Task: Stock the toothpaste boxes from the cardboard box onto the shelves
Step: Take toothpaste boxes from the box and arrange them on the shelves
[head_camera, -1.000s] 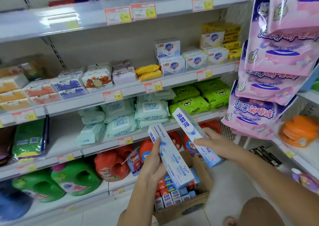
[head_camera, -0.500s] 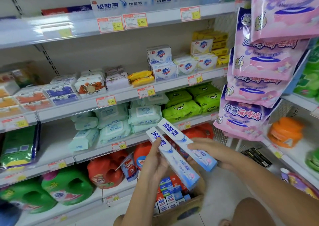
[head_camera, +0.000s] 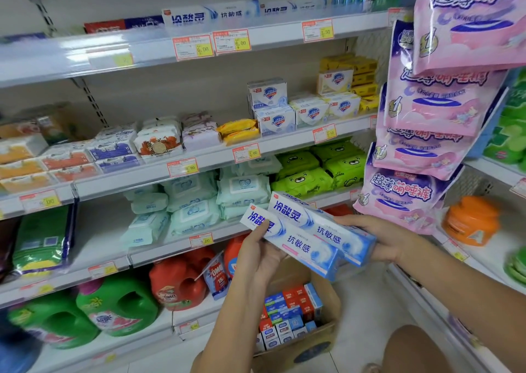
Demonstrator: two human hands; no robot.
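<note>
Two white-and-blue toothpaste boxes lie side by side in front of me. My left hand (head_camera: 260, 254) grips the near toothpaste box (head_camera: 296, 244) at its left end. My right hand (head_camera: 382, 237) holds the far toothpaste box (head_camera: 324, 226) at its right end. Below them on the floor stands the open cardboard box (head_camera: 307, 341), holding several small red and blue toothpaste boxes (head_camera: 287, 313) upright. The top shelf (head_camera: 256, 35) carries matching toothpaste boxes (head_camera: 210, 15) lying along its edge.
Soap packs, wet wipes and detergent jugs (head_camera: 116, 304) fill the lower shelves. Pink packets (head_camera: 435, 110) hang in a column at the right, close to my right hand. A side shelf with an orange tub (head_camera: 471, 220) runs along the right.
Both hands have brought the two boxes together and turned them flatter, side by side. My view has tilted up, showing more of the top shelf.
</note>
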